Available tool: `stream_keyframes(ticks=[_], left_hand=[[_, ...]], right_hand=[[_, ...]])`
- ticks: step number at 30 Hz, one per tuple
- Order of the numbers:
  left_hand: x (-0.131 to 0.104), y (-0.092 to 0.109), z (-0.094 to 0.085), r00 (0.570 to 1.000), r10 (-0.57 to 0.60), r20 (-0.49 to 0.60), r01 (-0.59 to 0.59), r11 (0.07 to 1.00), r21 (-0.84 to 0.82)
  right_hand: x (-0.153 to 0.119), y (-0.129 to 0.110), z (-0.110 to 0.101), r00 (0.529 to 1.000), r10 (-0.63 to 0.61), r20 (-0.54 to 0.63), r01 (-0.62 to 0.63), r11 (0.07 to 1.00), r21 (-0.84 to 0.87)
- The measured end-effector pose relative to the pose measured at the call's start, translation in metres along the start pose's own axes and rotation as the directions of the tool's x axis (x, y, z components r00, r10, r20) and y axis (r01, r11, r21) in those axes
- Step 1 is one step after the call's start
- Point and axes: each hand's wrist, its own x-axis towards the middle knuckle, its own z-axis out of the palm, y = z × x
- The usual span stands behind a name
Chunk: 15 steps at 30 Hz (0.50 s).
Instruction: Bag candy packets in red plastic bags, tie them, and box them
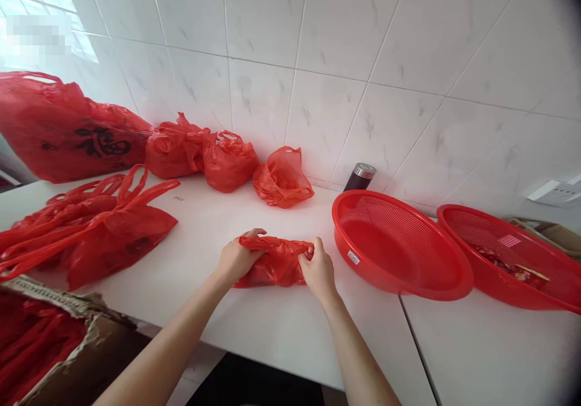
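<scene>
A small red plastic bag (278,267) sits on the white table in front of me, with something inside that I cannot make out. My left hand (239,258) is closed on the bag's left upper edge, its fingers partly behind the plastic. At the right upper edge, my right hand (318,268) pinches the plastic between thumb and fingers. The bag's top is gathered and stretched between both hands, and its base rests on the table.
Three bundled red bags, one of them nearest (282,179), stand along the tiled wall beside a large red bag (68,130). More bags (122,230) lie left, above a cardboard box (86,345). Right are a red colander (399,242), a second colander (521,291) and a dark flask (359,178).
</scene>
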Motion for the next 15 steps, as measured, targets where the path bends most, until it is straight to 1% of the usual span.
stream_keyframes(ticks=[2, 4, 5, 7, 9, 12, 14, 15], left_hand=[[-0.008, 0.006, -0.003, 0.99, 0.105, 0.091, -0.098, 0.992, -0.076], [-0.015, 0.013, -0.008, 0.965, 0.2, 0.167, -0.168, 0.968, -0.187], [-0.018, 0.016, -0.01, 0.957, 0.221, 0.186, -0.173, 0.954, -0.244], [-0.019, 0.018, -0.017, 0.961, 0.214, 0.176, -0.145, 0.93, -0.339], [-0.019, 0.015, -0.024, 0.977, 0.165, 0.136, -0.097, 0.907, -0.41], [-0.019, -0.001, -0.03, 0.999, 0.024, 0.031, -0.005, 0.869, -0.494], [-0.021, -0.017, -0.028, 0.994, -0.104, -0.015, 0.077, 0.82, -0.567], [-0.023, -0.023, -0.025, 0.986, -0.166, -0.02, 0.12, 0.785, -0.607]], right_hand=[[-0.001, -0.004, -0.004, 0.998, 0.032, 0.055, -0.039, 0.992, 0.123], [-0.003, -0.008, -0.01, 0.993, 0.033, 0.115, -0.058, 0.973, 0.223], [-0.004, -0.01, -0.013, 0.99, 0.026, 0.138, -0.061, 0.965, 0.254], [-0.007, -0.013, -0.017, 0.986, 0.017, 0.165, -0.065, 0.955, 0.29], [-0.011, -0.014, -0.017, 0.989, 0.03, 0.145, -0.075, 0.945, 0.318], [-0.017, -0.006, -0.012, 0.992, 0.108, 0.065, -0.124, 0.921, 0.37], [-0.02, 0.002, -0.007, 0.985, 0.17, 0.038, -0.171, 0.902, 0.397], [-0.021, 0.006, -0.004, 0.979, 0.198, 0.038, -0.196, 0.892, 0.408]])
